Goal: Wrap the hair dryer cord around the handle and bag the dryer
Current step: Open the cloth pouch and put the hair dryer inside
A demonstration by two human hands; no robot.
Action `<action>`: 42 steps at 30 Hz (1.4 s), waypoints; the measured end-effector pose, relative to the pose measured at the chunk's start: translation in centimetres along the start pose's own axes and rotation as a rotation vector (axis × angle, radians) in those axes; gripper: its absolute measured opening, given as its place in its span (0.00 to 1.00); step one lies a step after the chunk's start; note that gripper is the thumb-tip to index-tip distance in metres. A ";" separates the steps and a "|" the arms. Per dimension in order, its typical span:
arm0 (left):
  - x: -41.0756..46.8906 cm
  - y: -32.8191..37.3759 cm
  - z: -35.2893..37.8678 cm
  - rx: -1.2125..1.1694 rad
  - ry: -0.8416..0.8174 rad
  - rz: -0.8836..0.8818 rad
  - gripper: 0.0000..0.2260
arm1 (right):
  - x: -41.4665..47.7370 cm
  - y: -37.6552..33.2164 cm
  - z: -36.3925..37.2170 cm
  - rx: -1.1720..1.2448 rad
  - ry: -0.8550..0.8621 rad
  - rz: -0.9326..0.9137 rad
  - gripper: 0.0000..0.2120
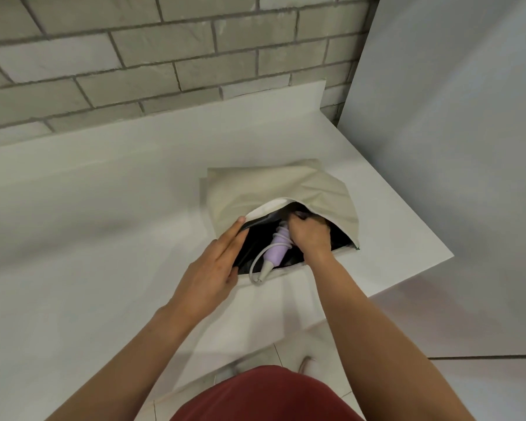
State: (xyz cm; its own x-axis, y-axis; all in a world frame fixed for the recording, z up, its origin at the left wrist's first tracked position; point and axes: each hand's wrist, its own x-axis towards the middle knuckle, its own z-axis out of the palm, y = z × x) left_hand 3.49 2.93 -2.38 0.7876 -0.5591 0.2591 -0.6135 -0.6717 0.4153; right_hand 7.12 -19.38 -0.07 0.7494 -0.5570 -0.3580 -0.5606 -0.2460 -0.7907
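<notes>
A beige bag (274,189) with a black lining lies on the white counter (104,208), its mouth facing me. The lilac hair dryer (275,252) sits handle-out in the mouth, with the grey-white cord (255,264) coiled around the handle and one loop hanging over the bag's lower edge. My right hand (308,233) is inside the mouth, closed around the upper part of the dryer, whose head is hidden in the bag. My left hand (216,265) holds the left edge of the opening, fingers stretched along it.
A grey brick wall (164,56) runs behind the counter. A pale panel (453,117) stands at the right, close to the counter's right corner (450,256). Tiled floor and my red garment (264,396) show below.
</notes>
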 end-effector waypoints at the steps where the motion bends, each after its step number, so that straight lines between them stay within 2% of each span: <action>1: 0.0 -0.1 -0.1 -0.004 -0.002 0.001 0.40 | 0.2 0.2 0.0 -0.022 -0.041 0.021 0.18; 4: 0.2 -0.2 -0.4 -0.016 -0.003 -0.014 0.40 | -0.3 0.9 -0.6 -0.102 -0.138 -0.007 0.25; 5: 0.3 -0.3 -0.5 -0.021 -0.004 -0.025 0.39 | -1.0 1.5 -0.9 -0.203 -0.109 -0.098 0.24; 7: 0.5 -0.5 -0.6 -0.037 -0.007 -0.043 0.39 | -2.7 3.5 -1.4 -0.424 -0.019 -0.444 0.23; 9: 0.6 -0.4 -0.7 -0.058 -0.004 -0.046 0.39 | -3.7 5.4 -1.7 -0.612 -0.018 -0.850 0.31; 10: 0.7 -0.3 -0.8 -0.068 -0.003 -0.046 0.39 | -3.2 6.3 -1.5 -0.715 -0.026 -0.985 0.32; 12: 0.8 -0.2 -0.9 -0.074 -0.004 -0.042 0.39 | -1.7 7.1 -1.0 -0.879 -0.027 -1.092 0.27; 14: 0.8 -0.4 -0.9 -0.062 -0.007 -0.051 0.40 | -0.5 7.3 -0.5 -0.899 0.003 -1.128 0.20; 18: 0.7 -1.1 -0.7 -0.023 -0.049 -0.098 0.42 | -0.1 5.4 -0.3 -0.740 0.097 -1.083 0.17; 22: 1.5 0.1 -1.9 -0.126 0.000 -0.100 0.41 | -0.2 2.7 1.6 -0.794 0.120 -0.972 0.12; 28: 3.1 2.0 -3.6 -0.201 0.017 -0.078 0.41 | 1.2 -1.9 4.0 -0.932 -0.117 -0.639 0.14; 30: 3.0 1.9 -3.4 -0.203 0.010 -0.081 0.41 | 2.1 -2.4 5.0 -1.009 -0.190 -0.585 0.15; 35: 3.2 0.7 -3.4 -0.179 -0.003 -0.122 0.41 | 4.2 -2.6 6.8 -1.100 -0.293 -0.590 0.19; 39: 3.9 0.1 -3.5 -0.151 -0.006 -0.109 0.40 | 4.9 -4.0 7.2 -1.062 -0.386 -0.558 0.19; 42: 4.5 -0.8 -3.7 -0.125 0.054 -0.123 0.40 | 2.4 -3.9 5.1 -0.912 -0.267 -0.686 0.19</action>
State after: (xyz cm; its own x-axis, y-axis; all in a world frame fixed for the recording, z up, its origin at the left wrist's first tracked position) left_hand 7.74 2.73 1.68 0.8602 -0.4475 0.2444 -0.5029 -0.6657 0.5513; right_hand 12.90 -15.71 -0.44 0.9823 0.0710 -0.1732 0.0262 -0.9684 -0.2481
